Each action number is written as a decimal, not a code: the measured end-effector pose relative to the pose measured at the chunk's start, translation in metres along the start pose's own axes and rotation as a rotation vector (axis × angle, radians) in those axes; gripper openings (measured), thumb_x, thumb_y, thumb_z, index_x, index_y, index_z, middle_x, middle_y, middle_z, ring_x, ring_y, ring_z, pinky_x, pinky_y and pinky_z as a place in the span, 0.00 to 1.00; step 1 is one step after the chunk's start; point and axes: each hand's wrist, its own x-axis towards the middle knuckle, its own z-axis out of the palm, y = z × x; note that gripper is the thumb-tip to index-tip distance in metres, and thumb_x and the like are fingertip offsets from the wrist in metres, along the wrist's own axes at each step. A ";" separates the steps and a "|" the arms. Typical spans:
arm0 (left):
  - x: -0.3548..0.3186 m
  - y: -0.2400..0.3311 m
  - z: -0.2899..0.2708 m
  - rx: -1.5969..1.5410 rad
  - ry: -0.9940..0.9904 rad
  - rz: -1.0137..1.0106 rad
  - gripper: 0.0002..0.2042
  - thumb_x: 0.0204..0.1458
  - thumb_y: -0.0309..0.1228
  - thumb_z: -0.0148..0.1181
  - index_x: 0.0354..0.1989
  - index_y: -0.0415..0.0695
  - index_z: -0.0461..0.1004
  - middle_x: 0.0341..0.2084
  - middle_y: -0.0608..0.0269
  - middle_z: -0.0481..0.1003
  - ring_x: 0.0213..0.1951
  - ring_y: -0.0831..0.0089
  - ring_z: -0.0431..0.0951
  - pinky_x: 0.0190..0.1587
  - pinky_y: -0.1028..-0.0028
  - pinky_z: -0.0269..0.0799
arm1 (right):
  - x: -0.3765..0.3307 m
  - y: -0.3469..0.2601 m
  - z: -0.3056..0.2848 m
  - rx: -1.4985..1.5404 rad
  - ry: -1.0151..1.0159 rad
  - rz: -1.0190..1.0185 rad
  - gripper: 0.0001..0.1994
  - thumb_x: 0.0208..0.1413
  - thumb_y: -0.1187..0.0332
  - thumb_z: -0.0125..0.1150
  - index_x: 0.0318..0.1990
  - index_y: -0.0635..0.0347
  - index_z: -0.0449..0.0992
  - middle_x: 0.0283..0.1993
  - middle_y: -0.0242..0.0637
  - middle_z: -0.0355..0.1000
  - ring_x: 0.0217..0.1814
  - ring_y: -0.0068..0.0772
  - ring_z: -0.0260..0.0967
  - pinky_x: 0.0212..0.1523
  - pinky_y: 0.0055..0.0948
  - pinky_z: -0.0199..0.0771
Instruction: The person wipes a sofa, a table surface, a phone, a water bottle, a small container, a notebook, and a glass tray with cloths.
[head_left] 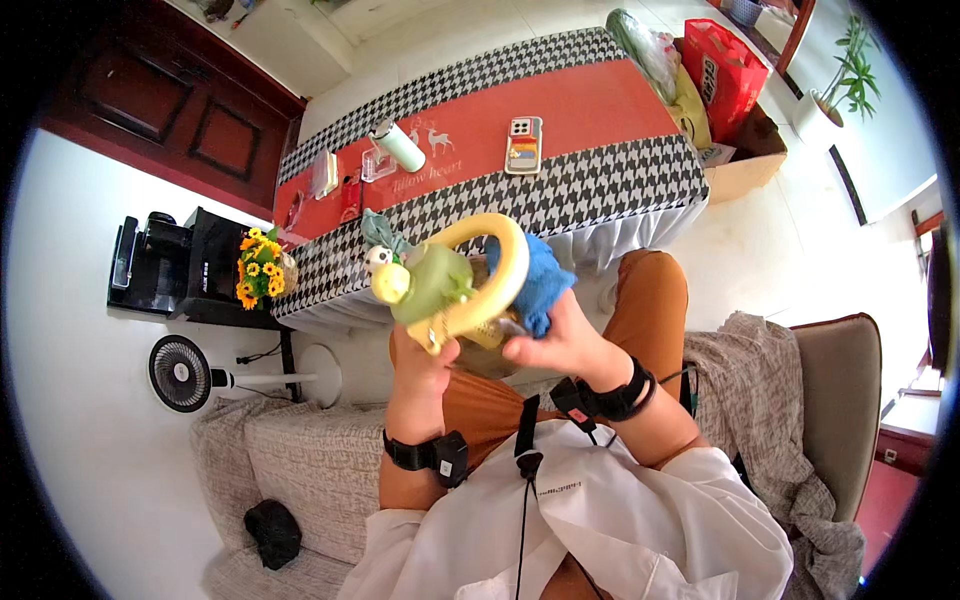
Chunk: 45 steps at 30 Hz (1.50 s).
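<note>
The toy [438, 275] hid most fingers of our left hand [423, 372]; near the table's [590, 110] left edge, a red object [351, 198] was indistinct.

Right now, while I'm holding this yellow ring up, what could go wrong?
The ring might slip from your left hand and fall, since it's held up rather than resting on the table. The blue cloth bunched in your right hand might slide and loosen that grip.

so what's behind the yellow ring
The blue cloth shows partly through the yellow ring and past its right side, by the right hand. Whatever lies directly behind the band is covered, and part of that hand is hidden too.
</note>
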 end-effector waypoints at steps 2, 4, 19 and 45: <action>0.005 0.005 0.008 -0.061 -0.029 -0.019 0.42 0.29 0.39 0.73 0.54 0.36 0.57 0.45 0.59 0.68 0.45 0.71 0.71 0.46 0.71 0.69 | 0.002 0.002 0.004 0.462 -0.026 0.425 0.28 0.40 0.66 0.65 0.50 0.68 0.63 0.46 0.39 0.67 0.48 0.25 0.62 0.50 0.28 0.62; 0.006 0.000 0.007 -0.126 -0.075 0.000 0.38 0.32 0.37 0.72 0.52 0.36 0.59 0.44 0.57 0.69 0.44 0.70 0.72 0.46 0.70 0.69 | 0.007 0.008 -0.002 0.573 -0.069 0.464 0.25 0.45 0.69 0.63 0.51 0.67 0.64 0.44 0.36 0.69 0.44 0.21 0.63 0.48 0.25 0.65; 0.006 -0.019 -0.016 -0.411 0.046 -0.246 0.36 0.37 0.38 0.65 0.55 0.38 0.58 0.48 0.59 0.66 0.49 0.67 0.68 0.51 0.68 0.65 | 0.006 -0.004 -0.009 0.239 -0.183 0.418 0.28 0.43 0.67 0.58 0.53 0.68 0.59 0.43 0.36 0.64 0.44 0.26 0.59 0.47 0.26 0.62; 0.000 0.021 0.003 -0.363 0.138 -0.246 0.35 0.37 0.36 0.63 0.55 0.38 0.57 0.48 0.56 0.67 0.49 0.65 0.69 0.53 0.66 0.65 | 0.015 -0.046 -0.012 0.741 0.014 0.650 0.29 0.43 0.65 0.62 0.54 0.66 0.60 0.38 0.30 0.64 0.38 0.17 0.59 0.36 0.18 0.64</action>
